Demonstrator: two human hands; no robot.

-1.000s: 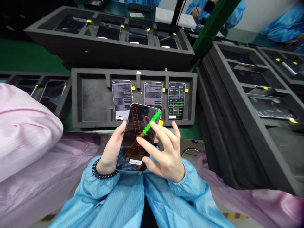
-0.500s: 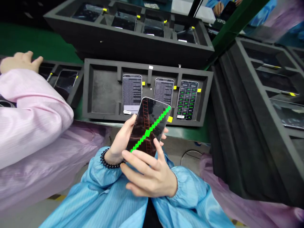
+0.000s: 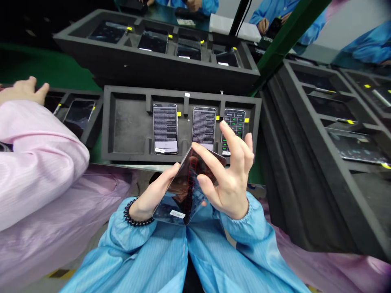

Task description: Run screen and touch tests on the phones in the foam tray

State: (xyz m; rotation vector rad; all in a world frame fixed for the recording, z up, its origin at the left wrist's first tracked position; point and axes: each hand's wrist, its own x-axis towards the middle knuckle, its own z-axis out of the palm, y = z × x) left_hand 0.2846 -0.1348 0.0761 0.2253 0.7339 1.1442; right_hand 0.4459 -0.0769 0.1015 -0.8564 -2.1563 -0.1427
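My left hand (image 3: 157, 193) grips a smartphone (image 3: 180, 185) along its left edge, its fingers mostly hidden beneath. The phone's dark screen shows a red ladder-like band, and a white label sits near its lower end. Over the screen is my right hand (image 3: 230, 177), fingers apart, holding nothing; its index fingertip is at the phone's upper edge. Behind the phone lies a black foam tray (image 3: 126, 158). In its compartments rest a phone with lines of text (image 3: 165, 128), a second text-filled phone (image 3: 204, 126), and a phone with a green-lettered grid (image 3: 233, 118), partly covered by my right hand.
A stacked black tray (image 3: 159, 67) holding several phones stands behind. More stacked trays (image 3: 305, 162) rise on the right, beside a slanted green post (image 3: 290, 40). At left, a co-worker's pink sleeve (image 3: 39, 162) reaches over another phone tray (image 3: 93, 134). People in blue work across the table.
My right hand has moved up and right from the phone's lower end to its upper edge. The green diagonal band is no longer visible on the screen, and the phone's lower label now shows.
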